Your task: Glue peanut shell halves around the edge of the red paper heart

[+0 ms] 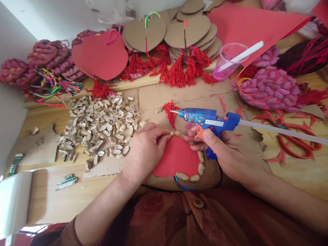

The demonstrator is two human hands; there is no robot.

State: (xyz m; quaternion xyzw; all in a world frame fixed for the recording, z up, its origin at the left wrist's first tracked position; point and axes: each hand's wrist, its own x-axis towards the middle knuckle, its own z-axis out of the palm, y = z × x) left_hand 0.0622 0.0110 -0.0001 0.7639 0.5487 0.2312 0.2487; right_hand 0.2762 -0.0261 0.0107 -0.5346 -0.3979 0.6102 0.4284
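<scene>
On the tabletop [302, 177], close to the person's body, lies a red piece [176, 157], its left side partly hidden by an arm and hand. Peanut shells [194, 178] line parts of its far, right and near edges. At the far edge of the red piece, the left hand [146, 148] has thumb and forefinger pinched together on a small shell [172, 133]. Above the right part of the red piece, the right hand [234, 155] is wrapped round the handle of a blue glue gun [200, 116], fingers by its orange trigger [199, 133]; the nozzle [175, 111] points left. A whitish glue stick [279, 130] juts from the gun's rear, to the right of the red piece. Just beyond the red piece is a red tassel [171, 114]; at its near edge, a blue cord [184, 187]. Left of the red piece spreads a heap of loose shells [105, 126]. Orange-handled scissors [297, 156] lie to its right. Well beyond it are stacked cardboard shapes [197, 32] and a pink-tinted cup [219, 72] holding a white stick [242, 55].
</scene>
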